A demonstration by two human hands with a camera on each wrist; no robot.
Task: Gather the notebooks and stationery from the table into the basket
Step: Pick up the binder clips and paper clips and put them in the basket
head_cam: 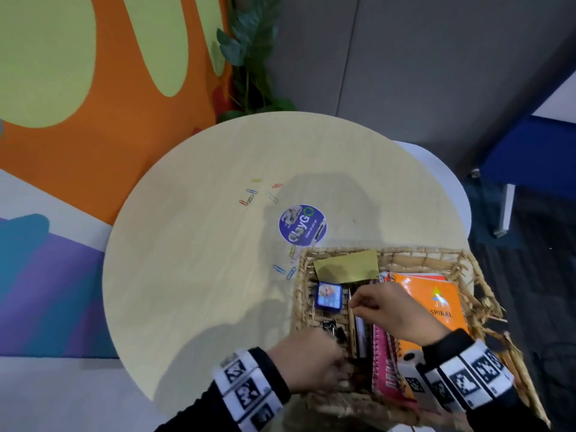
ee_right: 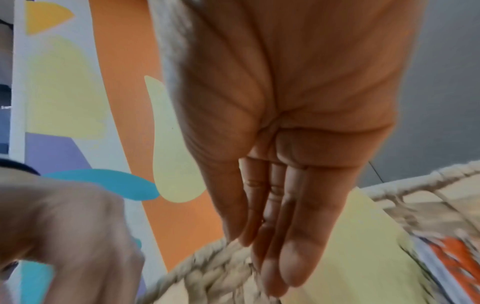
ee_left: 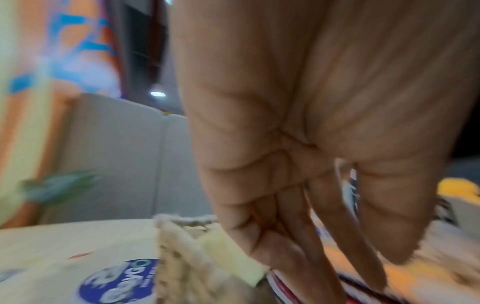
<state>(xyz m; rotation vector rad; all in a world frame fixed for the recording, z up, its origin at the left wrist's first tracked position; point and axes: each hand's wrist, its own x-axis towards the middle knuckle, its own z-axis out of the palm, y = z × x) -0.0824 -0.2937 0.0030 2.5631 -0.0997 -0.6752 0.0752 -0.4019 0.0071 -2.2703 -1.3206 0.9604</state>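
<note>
A wicker basket stands at the table's near right edge. It holds a yellow sticky pad, a small blue item, black binder clips, pens, a pink notebook and an orange spiral notebook. My left hand reaches down into the basket's near left corner; its fingers hang straight with nothing seen in them. My right hand hovers over the pens with straight fingers. Coloured paper clips lie on the table, and more paper clips lie beside the basket.
The round wooden table carries a blue round sticker just beyond the basket. A plant and a painted wall stand behind. A white chair and a blue seat are at the right.
</note>
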